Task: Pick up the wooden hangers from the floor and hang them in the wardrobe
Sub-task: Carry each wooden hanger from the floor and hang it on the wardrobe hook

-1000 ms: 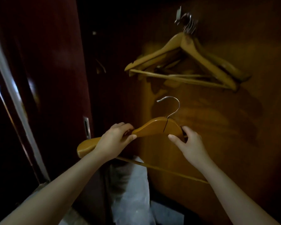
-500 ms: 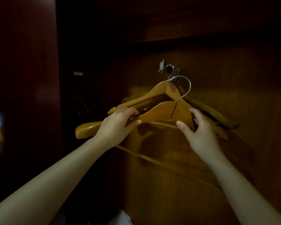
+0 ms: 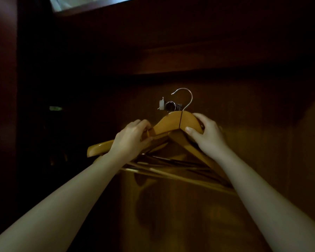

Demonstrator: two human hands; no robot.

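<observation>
I hold a wooden hanger (image 3: 171,122) up in front of the wardrobe's back panel. My left hand (image 3: 131,138) grips its left arm and my right hand (image 3: 206,136) grips its right shoulder. Its metal hook (image 3: 186,98) stands just above and to the right of a small wall peg (image 3: 163,104). Several other wooden hangers (image 3: 173,164) hang from that peg, mostly hidden behind the held one and my hands.
A dark shelf edge (image 3: 189,70) crosses the wardrobe above the peg. The wardrobe's dark side wall (image 3: 2,124) stands at the left. A pale strip of ceiling (image 3: 84,2) shows at the top.
Both hands have raised the hanger from waist height up to the peg, so its hook now stands above the peg. The view has tilted upward.
</observation>
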